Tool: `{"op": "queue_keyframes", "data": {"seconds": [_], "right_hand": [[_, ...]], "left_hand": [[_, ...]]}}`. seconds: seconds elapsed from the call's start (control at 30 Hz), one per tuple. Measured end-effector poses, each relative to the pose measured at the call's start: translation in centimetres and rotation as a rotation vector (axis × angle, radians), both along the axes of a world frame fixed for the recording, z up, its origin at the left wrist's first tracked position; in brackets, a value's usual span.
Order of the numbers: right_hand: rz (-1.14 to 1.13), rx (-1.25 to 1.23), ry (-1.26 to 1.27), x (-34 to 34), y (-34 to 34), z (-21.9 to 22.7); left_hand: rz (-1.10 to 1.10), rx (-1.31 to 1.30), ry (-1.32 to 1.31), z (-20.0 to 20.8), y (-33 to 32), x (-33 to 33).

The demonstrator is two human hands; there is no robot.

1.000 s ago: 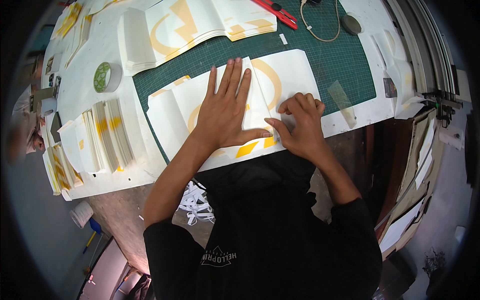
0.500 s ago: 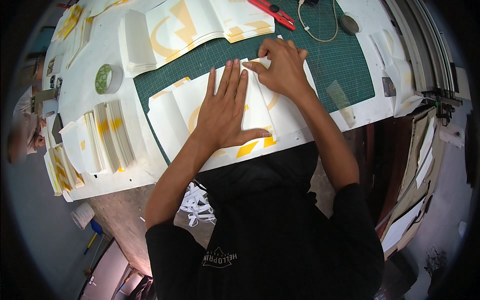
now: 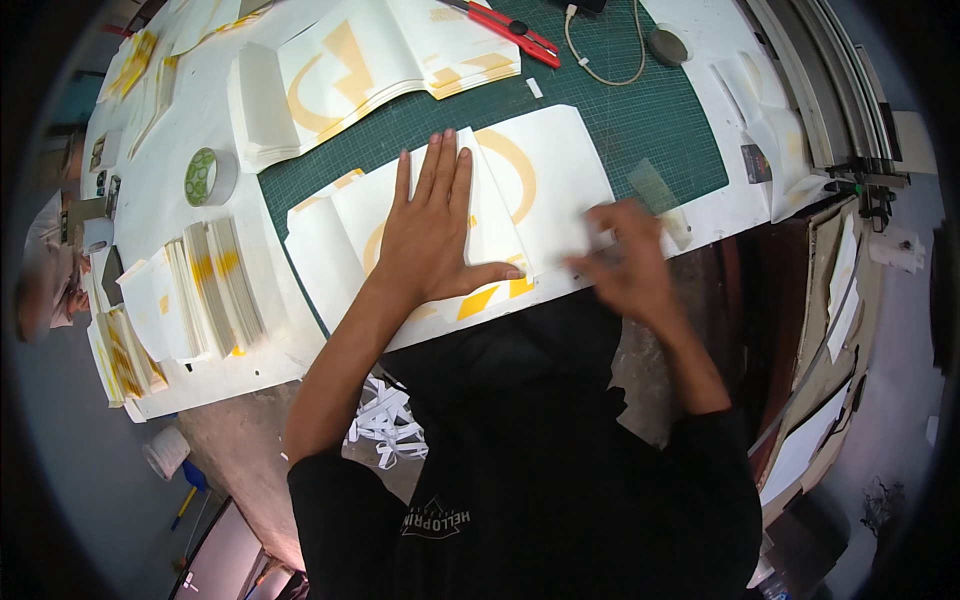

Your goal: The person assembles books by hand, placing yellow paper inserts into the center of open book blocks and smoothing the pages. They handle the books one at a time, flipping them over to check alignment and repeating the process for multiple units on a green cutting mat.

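My left hand (image 3: 428,235) lies flat, fingers spread, on a white printed paper sheet (image 3: 560,150) with pale orange shapes, at the table's near edge. A folded flap of the paper runs under that hand, with its long edge beside my fingers. My right hand (image 3: 635,265), smeared by motion, hovers at the sheet's near right corner. Whether it touches the paper, or its fingers hold anything, I cannot make out. Beneath the sheet is a green cutting mat (image 3: 660,120).
A red cutter (image 3: 515,32), a cable (image 3: 610,75) and a round grey object (image 3: 668,45) lie at the far side. A stack of printed sheets (image 3: 350,70) is beyond the mat. Tape (image 3: 210,177) and folded paper bundles (image 3: 215,285) stand left. Metal rails (image 3: 840,90) run along the right.
My right hand has left the far end of the fold and swung toward me to the near right corner. My left hand stays flat on the paper. The view has shifted slightly.
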State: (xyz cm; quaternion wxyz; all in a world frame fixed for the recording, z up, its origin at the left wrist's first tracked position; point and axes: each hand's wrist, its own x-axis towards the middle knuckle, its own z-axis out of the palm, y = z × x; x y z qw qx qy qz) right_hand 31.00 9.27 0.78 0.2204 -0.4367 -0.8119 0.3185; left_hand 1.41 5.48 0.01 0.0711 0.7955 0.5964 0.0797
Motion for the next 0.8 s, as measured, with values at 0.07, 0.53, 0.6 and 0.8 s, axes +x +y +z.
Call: {"op": "queue_keyframes", "data": {"seconds": [0.07,0.53,0.6,0.8], "right_hand": [[-0.289,0.207,-0.103,3.0,2.4,-0.3],[-0.074,0.110,0.095,0.1,0.4,0.5],[0.165,0.290,-0.029,-2.1,-0.5,0.9],[0.225,0.432,-0.062,-5.4,3.3,-0.6]], "left_hand": [[0.004,-0.013,0.028,0.2,0.0,0.0],[0.077,0.012,-0.001,-0.2,-1.3,0.1],[0.075,0.005,-0.019,0.1,-1.3,0.1],[0.075,0.011,-0.061,0.1,-1.3,0.2]]}}
